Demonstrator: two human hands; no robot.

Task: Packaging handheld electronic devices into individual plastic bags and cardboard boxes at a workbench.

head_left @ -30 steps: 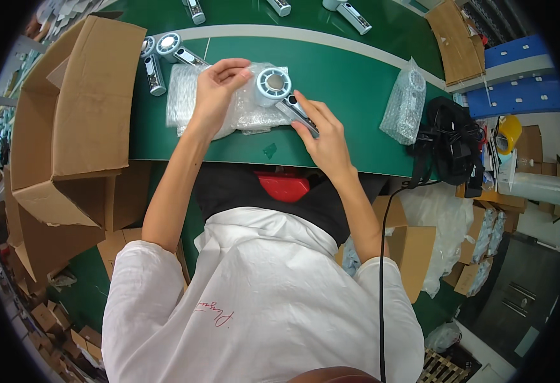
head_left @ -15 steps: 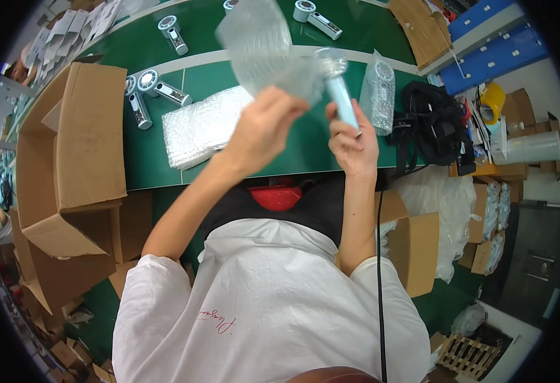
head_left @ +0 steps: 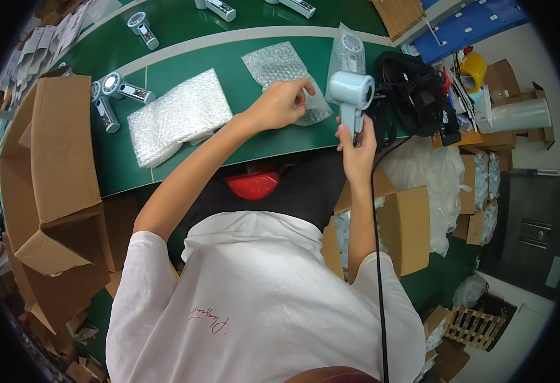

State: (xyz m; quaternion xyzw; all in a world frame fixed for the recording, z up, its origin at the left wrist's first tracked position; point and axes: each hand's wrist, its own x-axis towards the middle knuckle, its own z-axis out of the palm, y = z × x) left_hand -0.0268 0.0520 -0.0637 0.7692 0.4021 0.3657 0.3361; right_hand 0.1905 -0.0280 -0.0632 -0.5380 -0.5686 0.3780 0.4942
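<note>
My right hand [head_left: 358, 150] is wrapped round the handle of a pale blue device shaped like a small hair dryer [head_left: 351, 90], its round head upward. Part of the handle is hidden by my fingers. Over on the left, my left hand [head_left: 281, 105] has its fingers curled on a clear bubble-wrap bag [head_left: 272, 62] lying on the table; its fingertips are partly hidden. Just beyond the held device lies another such device in a bubble-wrap bag [head_left: 347, 50]. A stack of bubble-wrap bags [head_left: 181, 115] rests left of my left hand.
More pale blue devices [head_left: 125, 89] lie on the green table [head_left: 248, 143], at left and along its far side. An open cardboard box [head_left: 66, 140] stands at left. At right are a black bag with straps [head_left: 414, 96] and a yellow tape roll [head_left: 472, 70].
The bubble-wrap bag that was up in the air at my left hand now lies on the table. My right hand has turned and lowered the device, so its head shows side-on.
</note>
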